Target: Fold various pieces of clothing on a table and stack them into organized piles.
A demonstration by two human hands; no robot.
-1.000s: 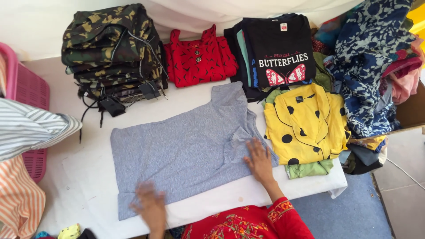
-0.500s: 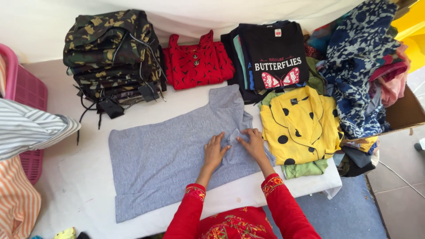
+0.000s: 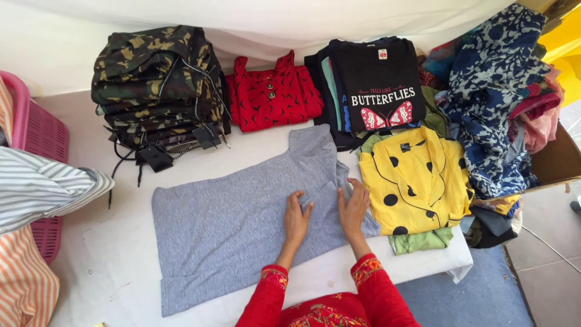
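We are seeing a grey shirt (image 3: pixel 242 227) lying flat across the white worktop (image 3: pixel 91 272), its collar end pointing toward the far right. The left hand (image 3: pixel 296 219) is resting palm-down on the shirt, fingers spread and released, gripping nothing. The right hand (image 3: pixel 353 206) is lying just beside it, also flat and unclenched, at the bunched sleeve fold near the shirt's right edge; both hands are touching the fabric. Red sleeves (image 3: pixel 369 290) are covering both forearms. Beyond the shirt, a camouflage stack (image 3: pixel 154 85) is sitting at the far left, a red top (image 3: pixel 272 94) in the middle, a black tee (image 3: pixel 378 82) to its right. A yellow dotted shirt (image 3: pixel 414 181) is lying just beside the right hand, next to a blue patterned heap (image 3: pixel 490 103). A pink basket (image 3: pixel 39 133) is standing at the left edge, with striped cloth (image 3: pixel 42 188) draped over it.
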